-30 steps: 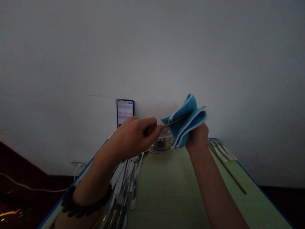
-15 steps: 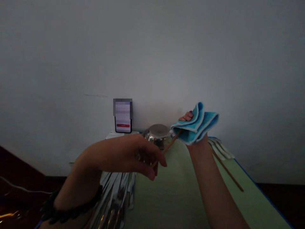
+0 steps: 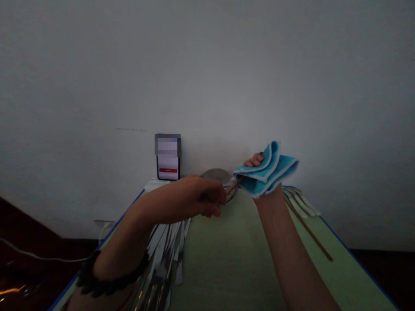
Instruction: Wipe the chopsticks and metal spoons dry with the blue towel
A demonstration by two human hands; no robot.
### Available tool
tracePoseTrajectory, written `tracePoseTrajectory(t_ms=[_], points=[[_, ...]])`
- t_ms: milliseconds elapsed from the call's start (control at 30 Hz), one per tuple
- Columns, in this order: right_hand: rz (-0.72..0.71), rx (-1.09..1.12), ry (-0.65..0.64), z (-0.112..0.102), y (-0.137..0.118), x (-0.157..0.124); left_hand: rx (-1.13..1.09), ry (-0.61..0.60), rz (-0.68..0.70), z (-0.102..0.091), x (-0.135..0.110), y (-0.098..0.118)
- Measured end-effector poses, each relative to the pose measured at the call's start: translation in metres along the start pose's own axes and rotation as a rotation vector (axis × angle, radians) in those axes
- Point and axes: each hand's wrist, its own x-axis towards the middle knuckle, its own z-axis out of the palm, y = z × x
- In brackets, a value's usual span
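Observation:
My left hand [image 3: 197,198] is closed on the near part of a thin brown wooden chopstick [image 3: 234,185]. The chopstick slants up to the right, and its far end is hidden in the folds of a blue cloth [image 3: 256,175] with pale edging. My right hand [image 3: 254,160] is closed around this folded cloth, which covers most of the palm. Behind my left hand sits an upturned shiny metal bowl [image 3: 217,174], partly hidden by the hand. A second brown chopstick [image 3: 313,236] lies on the table to the right of my right forearm.
A phone [image 3: 168,160] leans upright against the wall at the back. Several metal knives and other cutlery [image 3: 158,263] lie on the left under my forearm. Several pale-handled utensils [image 3: 301,202] lie at the back right. The green tabletop [image 3: 223,259] has blue edges.
My left hand has moved up and right along the chopstick, closer to the cloth, and now covers more of the bowl. The right hand and cloth have barely moved.

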Motion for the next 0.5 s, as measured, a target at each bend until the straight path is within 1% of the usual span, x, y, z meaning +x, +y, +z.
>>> tracePoseTrajectory(t_ms=[100, 167, 233, 267, 367, 433, 500], points=[[-0.023, -0.04, 0.024, 0.017, 0.01, -0.013, 0.059, 0.126, -0.046, 0.002, 0.009, -0.007], [-0.028, -0.02, 0.042, 0.025, 0.012, -0.019, 0.104, 0.218, -0.069, 0.001, 0.01, -0.008], [-0.027, 0.023, 0.079, 0.031, 0.011, -0.023, 0.192, 0.246, -0.081, 0.001, 0.01, -0.006], [-0.024, 0.038, 0.1, 0.033, 0.011, -0.024, 0.244, 0.23, -0.084, 0.001, 0.01, -0.003], [-0.011, 0.017, 0.144, 0.036, 0.013, -0.026, 0.346, 0.135, -0.092, 0.004, 0.008, 0.004], [-0.007, -0.021, 0.125, 0.035, 0.012, -0.026, 0.341, 0.074, -0.111, 0.006, 0.004, 0.006], [-0.01, -0.033, 0.098, 0.031, 0.007, -0.022, 0.299, 0.007, -0.152, 0.005, -0.003, 0.002]])
